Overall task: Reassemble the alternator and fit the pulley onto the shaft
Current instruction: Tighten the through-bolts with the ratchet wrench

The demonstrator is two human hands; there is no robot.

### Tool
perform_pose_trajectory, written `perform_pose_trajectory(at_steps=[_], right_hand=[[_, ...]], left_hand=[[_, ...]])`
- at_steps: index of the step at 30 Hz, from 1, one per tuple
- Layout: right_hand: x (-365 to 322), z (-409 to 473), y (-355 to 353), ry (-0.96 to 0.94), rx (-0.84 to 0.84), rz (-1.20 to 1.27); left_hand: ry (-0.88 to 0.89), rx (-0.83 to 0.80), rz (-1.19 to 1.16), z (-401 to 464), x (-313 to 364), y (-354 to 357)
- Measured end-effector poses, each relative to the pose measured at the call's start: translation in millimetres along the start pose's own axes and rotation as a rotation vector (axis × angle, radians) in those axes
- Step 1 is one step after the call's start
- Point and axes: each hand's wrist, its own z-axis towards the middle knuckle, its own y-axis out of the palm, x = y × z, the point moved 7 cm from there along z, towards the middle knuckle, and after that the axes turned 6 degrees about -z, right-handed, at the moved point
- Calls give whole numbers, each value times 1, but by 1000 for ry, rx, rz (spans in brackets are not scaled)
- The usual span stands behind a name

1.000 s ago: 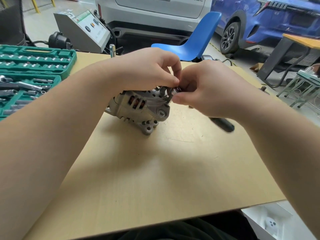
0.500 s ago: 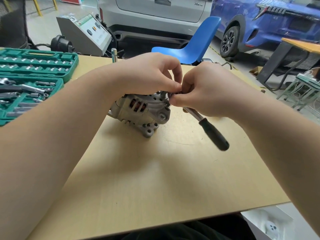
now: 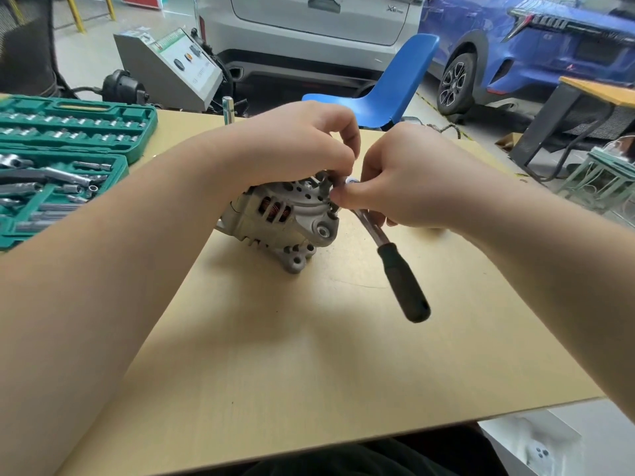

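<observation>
Centrally, a little above the middle of the frame, the alternator (image 3: 285,218) is lying on its side on the tan counter (image 3: 309,355). Its cast housing is showing dull grey, with slotted vents exposing copper-coloured windings, a ring of round holes on the end face, and lugs with bolt holes pointing toward the lower edge of the frame. The left hand (image 3: 292,142) is curling down over the top of the housing, fingers bent closed against its upper right edge. The right hand (image 3: 405,187) is pinching, thumb and fingertips pressed together at that same edge, where a small metal part is peeking out; what it is cannot be told. A ratchet (image 3: 395,266) is angling out from under the right hand toward the lower right, its black grip hanging free above the counter. Whether the pulley is on the shaft is hidden by the hands. At the left edge, a green socket case (image 3: 68,149) is sitting open.
</observation>
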Motion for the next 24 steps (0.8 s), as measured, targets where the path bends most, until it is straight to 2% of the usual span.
perform_pose_trajectory(at_steps=[9, 11, 15, 17, 20, 24], right_hand=[[-16, -6, -10, -416, 68, -364], [-15, -6, -11, -378, 84, -378], [0, 2, 0, -26, 10, -34], [1, 3, 1, 16, 0, 10], [-11, -1, -6, -190, 19, -223], [-22, -3, -6, -507, 16, -571]], left_hand=[[-33, -14, 4, 4, 0, 1], [-48, -2, -7, 4, -1, 0], [-44, 9, -33, 6, -1, -1], [-42, 2, -23, 7, -1, 0], [-21, -1, -49, 6, 0, -1], [-65, -13, 42, 9, 4, 1]])
